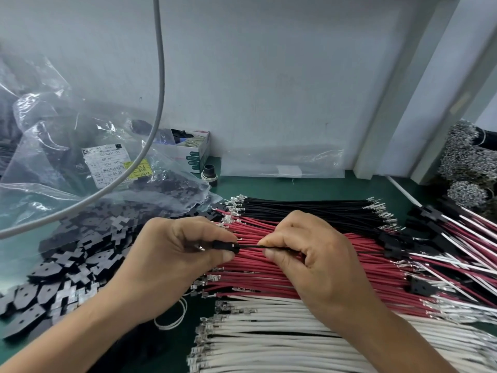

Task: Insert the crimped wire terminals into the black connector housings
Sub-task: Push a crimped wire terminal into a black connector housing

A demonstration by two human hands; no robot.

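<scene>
Above the glossy red wires (269, 267), the left hand (174, 251) pinches a blocky black connector housing (226, 245); the right hand (309, 251) pinches its thin black wire (251, 246), green tabletop (309, 188) beyond.

Soft, even light falls from above, cool and slightly bluish on the pale wall (269, 76). Shadows are faint; a dim patch lies under the hands on the green bench (295, 185). White glare streaks the clear plastic bag (53, 125) at left and blurs its label. The wide lens bends the grey cable (161, 76) and the post (419, 103) at right. The whole picture is a little soft, with detail smeared towards the corners.
</scene>
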